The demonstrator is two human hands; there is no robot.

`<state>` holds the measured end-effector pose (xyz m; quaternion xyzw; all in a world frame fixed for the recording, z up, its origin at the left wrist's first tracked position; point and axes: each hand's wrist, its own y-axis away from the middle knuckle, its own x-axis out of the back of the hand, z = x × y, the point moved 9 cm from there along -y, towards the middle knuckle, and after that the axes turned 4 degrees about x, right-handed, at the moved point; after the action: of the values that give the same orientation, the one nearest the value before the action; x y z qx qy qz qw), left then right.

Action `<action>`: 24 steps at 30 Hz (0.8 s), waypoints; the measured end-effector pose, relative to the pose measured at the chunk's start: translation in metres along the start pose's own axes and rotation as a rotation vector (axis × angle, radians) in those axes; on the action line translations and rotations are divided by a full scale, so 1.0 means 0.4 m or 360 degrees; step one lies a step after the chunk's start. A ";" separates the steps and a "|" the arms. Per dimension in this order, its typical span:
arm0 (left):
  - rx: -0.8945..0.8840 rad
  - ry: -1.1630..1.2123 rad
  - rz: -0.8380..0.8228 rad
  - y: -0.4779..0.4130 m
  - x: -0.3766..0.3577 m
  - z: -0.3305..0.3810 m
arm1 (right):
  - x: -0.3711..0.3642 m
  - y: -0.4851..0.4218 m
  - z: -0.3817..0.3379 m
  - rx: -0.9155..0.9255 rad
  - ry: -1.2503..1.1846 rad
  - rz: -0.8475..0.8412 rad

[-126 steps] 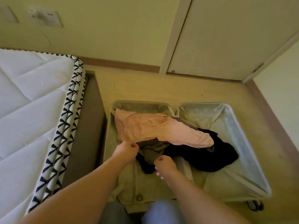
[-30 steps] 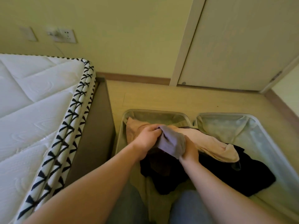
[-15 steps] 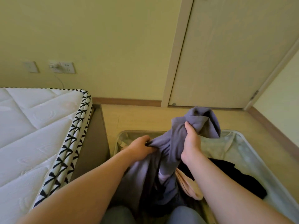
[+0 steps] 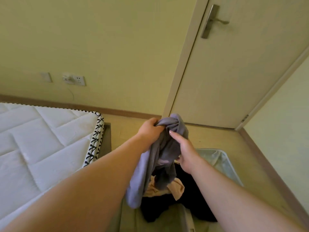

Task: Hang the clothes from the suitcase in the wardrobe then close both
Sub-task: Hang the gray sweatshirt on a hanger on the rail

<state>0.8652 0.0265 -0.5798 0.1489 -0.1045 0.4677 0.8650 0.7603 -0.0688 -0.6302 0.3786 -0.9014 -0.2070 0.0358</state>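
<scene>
Suitcase [image 4: 229, 158]: open, beneath both hands.
Grey garment [image 4: 160, 158]: held above it, bunched between the hands; judged light, soft, limp; best taken at the shoulders.
Left hand [image 4: 150, 131]: fist clutching the bunched top.
Right hand [image 4: 184, 151]: fingers curled round a lower fold.

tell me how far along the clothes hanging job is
Early. The suitcase lies open. The left hand and right hand grip a purple garment above it. A pink garment and black clothes lie inside; no wardrobe shows, so hanging and closing remain.
</scene>
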 end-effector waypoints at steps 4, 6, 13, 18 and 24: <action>0.0050 0.0147 -0.0047 0.121 0.095 0.213 | -0.023 0.149 -0.192 0.0090 -0.0043 0.0120; 0.0101 0.0117 -0.0099 0.191 0.131 0.320 | -0.031 0.239 -0.281 0.0085 -0.0105 0.0139; 0.0300 0.0029 -0.0197 0.396 0.214 0.584 | -0.032 0.505 -0.515 0.0126 -0.0131 0.0062; 0.0343 0.0063 -0.0270 0.554 0.216 0.663 | 0.014 0.662 -0.557 0.0134 -0.0122 -0.0036; 0.0347 0.0207 -0.0511 0.791 0.094 0.715 | 0.135 0.871 -0.522 0.0089 -0.0113 -0.0170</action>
<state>0.6080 0.1181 -0.2501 0.2259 0.0280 0.3409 0.9121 0.5353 0.0399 -0.3052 0.4195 -0.8860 -0.1967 -0.0180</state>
